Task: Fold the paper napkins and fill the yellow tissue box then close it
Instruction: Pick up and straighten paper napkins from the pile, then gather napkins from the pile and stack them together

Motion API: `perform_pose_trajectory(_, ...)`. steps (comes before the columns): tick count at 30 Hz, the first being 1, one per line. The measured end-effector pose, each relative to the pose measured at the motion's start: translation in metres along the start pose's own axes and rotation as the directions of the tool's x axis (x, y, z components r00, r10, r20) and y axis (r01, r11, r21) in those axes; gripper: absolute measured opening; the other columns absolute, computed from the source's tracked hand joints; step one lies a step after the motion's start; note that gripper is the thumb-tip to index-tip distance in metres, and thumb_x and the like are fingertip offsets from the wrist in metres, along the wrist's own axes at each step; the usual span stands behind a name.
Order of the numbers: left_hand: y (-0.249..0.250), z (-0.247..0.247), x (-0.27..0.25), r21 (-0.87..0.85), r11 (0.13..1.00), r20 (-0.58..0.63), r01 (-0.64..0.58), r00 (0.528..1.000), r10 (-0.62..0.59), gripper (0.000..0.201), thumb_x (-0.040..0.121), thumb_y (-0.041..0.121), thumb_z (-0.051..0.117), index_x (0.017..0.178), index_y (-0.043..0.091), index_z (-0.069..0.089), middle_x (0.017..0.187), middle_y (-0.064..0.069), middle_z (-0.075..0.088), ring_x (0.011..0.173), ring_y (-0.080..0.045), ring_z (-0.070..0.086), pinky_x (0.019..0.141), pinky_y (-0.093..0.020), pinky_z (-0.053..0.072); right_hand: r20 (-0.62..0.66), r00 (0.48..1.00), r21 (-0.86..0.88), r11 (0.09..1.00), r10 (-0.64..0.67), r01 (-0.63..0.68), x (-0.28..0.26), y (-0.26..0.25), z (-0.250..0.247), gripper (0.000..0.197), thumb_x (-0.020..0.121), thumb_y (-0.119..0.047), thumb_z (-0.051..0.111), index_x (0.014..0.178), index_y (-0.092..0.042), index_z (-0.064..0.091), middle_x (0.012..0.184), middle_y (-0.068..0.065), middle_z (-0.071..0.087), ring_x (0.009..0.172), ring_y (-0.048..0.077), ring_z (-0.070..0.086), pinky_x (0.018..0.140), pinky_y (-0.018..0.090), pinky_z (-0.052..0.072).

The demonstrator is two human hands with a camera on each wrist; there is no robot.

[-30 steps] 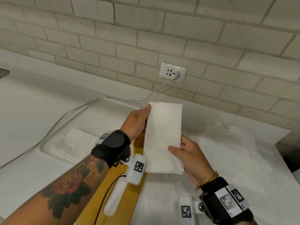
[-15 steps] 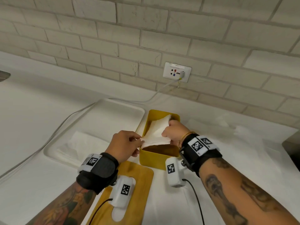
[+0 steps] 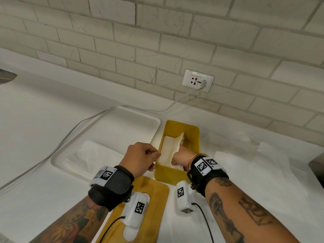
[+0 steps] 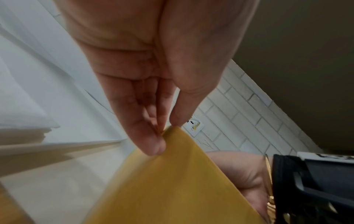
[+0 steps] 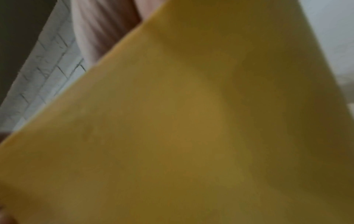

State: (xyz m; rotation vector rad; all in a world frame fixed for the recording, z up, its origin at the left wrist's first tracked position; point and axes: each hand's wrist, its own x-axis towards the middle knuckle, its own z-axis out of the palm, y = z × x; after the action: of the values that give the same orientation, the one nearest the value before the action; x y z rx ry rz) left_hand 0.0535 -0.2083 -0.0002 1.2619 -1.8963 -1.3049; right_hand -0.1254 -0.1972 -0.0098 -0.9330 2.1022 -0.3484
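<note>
The yellow tissue box (image 3: 177, 174) stands open on the counter (image 3: 43, 106), long axis running away from you toward the wall. Your right hand (image 3: 181, 155) is inside, on the folded napkin (image 3: 169, 148); its grip cannot be determined. Your left hand (image 3: 140, 158) pinches the box's near-left rim.

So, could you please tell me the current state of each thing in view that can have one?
Yellow rectangular tissue box: open, partly filled.
Folded white paper napkin: inside the box, under the right hand.
Wooden lid with oval slot: off, flat in front of the box.
White tray: holds unfolded napkins.
Left hand: touches the box's near left rim.
Right hand: inside the box; fingers hidden.
</note>
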Motion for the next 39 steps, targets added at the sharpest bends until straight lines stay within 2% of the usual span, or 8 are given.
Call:
perform_pose_trajectory(5, 0.004, -0.001, -0.001, 0.009, 1.0, -0.006, -0.001, 1.0, 0.002, 0.008, 0.095, 0.016, 0.069, 0.095, 0.009, 0.074, 0.065, -0.004, 0.071, 0.052, -0.01, 0.068, 0.056, -0.017, 0.055, -0.125, 0.991, -0.055, 0.997, 0.053, -0.06, -0.013, -0.007, -0.005, 0.103, 0.091, -0.035, 0.066, 0.158, -0.001, -0.004, 0.149, 0.022, 0.044, 0.132, 0.036, 0.05, 0.104, 0.038, 0.047)
perform_pose_trajectory(12, 0.009, -0.005, -0.001, 0.139, 0.99, -0.027, -0.032, 0.999, 0.036, 0.005, 0.094, 0.012, 0.069, 0.092, 0.012, 0.074, 0.065, -0.005, 0.073, 0.05, -0.009, 0.068, 0.057, -0.015, 0.055, -0.038, 0.999, -0.202, 0.979, -0.035, 0.027, -0.025, -0.014, -0.002, 0.055, 0.094, -0.041, 0.059, 0.136, -0.006, 0.051, 0.137, 0.014, 0.056, 0.122, 0.032, 0.056, 0.096, 0.036, 0.048)
perform_pose_trajectory(19, 0.009, -0.014, -0.001, 0.217, 0.976, -0.065, -0.035, 0.997, 0.05, 0.009, 0.092, 0.007, 0.068, 0.086, 0.012, 0.073, 0.06, -0.003, 0.071, 0.044, -0.006, 0.065, 0.052, -0.011, 0.051, 0.023, 0.998, -0.279, 0.958, -0.066, 0.07, -0.031, -0.02, 0.008, 0.049, 0.095, -0.04, 0.058, 0.13, -0.006, 0.056, 0.133, 0.015, 0.059, 0.121, 0.032, 0.056, 0.102, 0.038, 0.048)
perform_pose_trajectory(23, 0.007, -0.013, -0.002, 0.296, 0.953, -0.092, -0.063, 0.991, 0.094, 0.009, 0.093, 0.017, 0.071, 0.098, 0.01, 0.075, 0.066, 0.006, 0.069, 0.051, -0.003, 0.064, 0.055, -0.006, 0.045, -0.011, 0.993, -0.227, 0.968, -0.116, 0.111, -0.043, -0.02, 0.003, 0.056, 0.094, -0.042, 0.06, 0.137, -0.007, 0.051, 0.14, 0.017, 0.054, 0.124, 0.033, 0.055, 0.1, 0.035, 0.047)
perform_pose_trajectory(26, 0.012, -0.012, -0.006, 0.374, 0.914, -0.173, -0.158, 0.956, 0.236, 0.015, 0.091, 0.025, 0.074, 0.104, 0.018, 0.074, 0.079, 0.008, 0.068, 0.068, -0.001, 0.06, 0.064, -0.005, 0.036, -0.099, 0.95, -0.101, 0.953, -0.296, 0.286, -0.066, -0.018, -0.017, 0.062, 0.095, -0.042, 0.061, 0.147, -0.015, 0.044, 0.151, 0.01, 0.045, 0.134, 0.028, 0.049, 0.097, 0.031, 0.041)
perform_pose_trajectory(28, 0.023, -0.007, -0.016, 0.351, 0.897, -0.198, -0.27, 0.915, 0.352, 0.009, 0.09, 0.023, 0.075, 0.099, 0.022, 0.074, 0.077, 0.009, 0.068, 0.068, -0.001, 0.06, 0.065, -0.005, 0.038, -0.177, 0.888, -0.015, 0.903, -0.425, 0.429, -0.088, -0.009, -0.04, 0.051, 0.093, -0.042, 0.063, 0.14, -0.024, 0.053, 0.144, 0.001, 0.052, 0.131, 0.021, 0.051, 0.098, 0.03, 0.042)
perform_pose_trajectory(34, 0.047, 0.043, -0.049, 0.144, 0.894, 0.004, -0.424, 0.904, 0.428, 0.006, 0.09, 0.018, 0.075, 0.086, 0.022, 0.077, 0.069, 0.012, 0.07, 0.073, -0.003, 0.065, 0.065, -0.01, 0.049, -0.439, 0.768, 0.059, 0.838, -0.467, 0.543, -0.133, 0.074, -0.12, 0.014, 0.091, -0.031, 0.07, 0.104, -0.028, 0.073, 0.105, -0.011, 0.072, 0.102, 0.008, 0.067, 0.093, 0.03, 0.053)
perform_pose_trajectory(39, 0.04, 0.091, -0.059, 0.158, 0.891, 0.233, -0.426, 0.893, 0.385, 0.007, 0.089, 0.019, 0.076, 0.084, 0.025, 0.077, 0.071, 0.015, 0.071, 0.075, 0.0, 0.066, 0.065, -0.008, 0.045, -0.456, 0.855, 0.161, 0.922, -0.247, 0.352, -0.137, 0.166, -0.153, 0.007, 0.091, -0.025, 0.071, 0.096, -0.029, 0.071, 0.095, -0.001, 0.075, 0.095, 0.018, 0.072, 0.092, 0.045, 0.059)
